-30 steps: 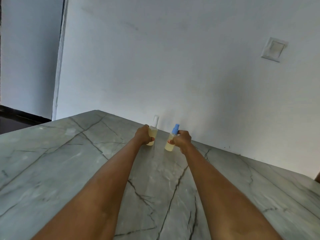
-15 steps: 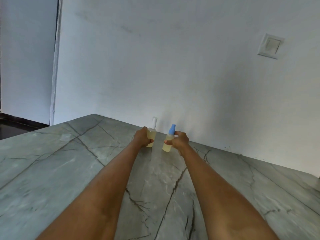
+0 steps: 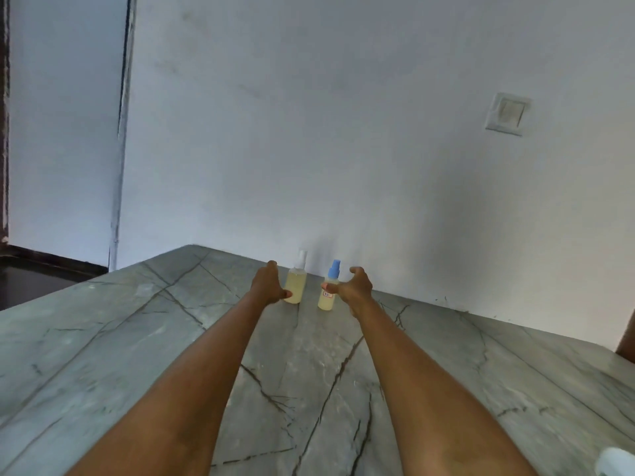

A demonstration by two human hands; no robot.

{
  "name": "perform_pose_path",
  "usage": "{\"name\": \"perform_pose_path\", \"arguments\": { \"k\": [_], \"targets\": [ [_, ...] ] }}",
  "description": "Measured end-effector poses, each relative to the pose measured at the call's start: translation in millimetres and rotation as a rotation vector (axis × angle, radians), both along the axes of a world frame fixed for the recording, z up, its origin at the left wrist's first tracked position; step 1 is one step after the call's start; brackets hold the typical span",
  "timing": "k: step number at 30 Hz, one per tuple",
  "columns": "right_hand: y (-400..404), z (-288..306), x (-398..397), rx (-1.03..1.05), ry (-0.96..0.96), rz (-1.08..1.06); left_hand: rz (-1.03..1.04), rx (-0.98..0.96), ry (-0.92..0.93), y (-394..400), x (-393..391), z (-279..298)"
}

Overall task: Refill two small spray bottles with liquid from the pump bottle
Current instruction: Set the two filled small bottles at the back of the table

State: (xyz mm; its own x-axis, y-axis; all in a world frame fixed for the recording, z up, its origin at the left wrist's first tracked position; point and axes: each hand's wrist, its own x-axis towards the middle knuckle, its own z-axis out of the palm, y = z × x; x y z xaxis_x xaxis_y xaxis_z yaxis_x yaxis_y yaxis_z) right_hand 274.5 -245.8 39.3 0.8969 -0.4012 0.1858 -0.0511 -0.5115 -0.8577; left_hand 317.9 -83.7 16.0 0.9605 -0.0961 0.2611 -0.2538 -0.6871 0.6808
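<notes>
Two small spray bottles of pale yellow liquid stand upright near the wall at the far edge of the grey marble table (image 3: 137,338). The left bottle (image 3: 297,286) has a clear cap; the right bottle (image 3: 328,293) has a blue spray top and a small label. My left hand (image 3: 267,283) sits just left of the clear-capped bottle, fingers spread, thumb tip at its lower side. My right hand (image 3: 354,285) is just right of the blue-topped bottle, fingers spread, thumb tip near its label. Neither hand wraps a bottle. The pump bottle is not clearly in view.
A white wall rises right behind the bottles, with a switch plate (image 3: 507,113) high on the right. A white rounded object (image 3: 616,462) pokes in at the bottom right corner. A brown edge (image 3: 627,338) shows at the far right.
Both hands held the bottles before; now their fingers have spread and let go, with the bottles standing on the table near the wall. The camera has tilted slightly.
</notes>
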Motion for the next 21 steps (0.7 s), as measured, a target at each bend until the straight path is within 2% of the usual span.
{"name": "perform_pose_path", "arguments": {
  "k": [8,12,15,21],
  "targets": [
    [42,56,-98,-0.041,-0.131,0.012,-0.017,0.004,-0.063,25,-88,30],
    [55,84,-158,-0.023,-0.225,0.019,-0.056,0.132,-0.075,25,-142,27],
    [52,95,-206,-0.083,-0.284,0.000,-0.086,0.168,-0.054,12,-189,20],
    [23,111,-301,-0.273,-0.464,-0.052,-0.398,0.006,0.014,-39,-290,16]
  ]
}}
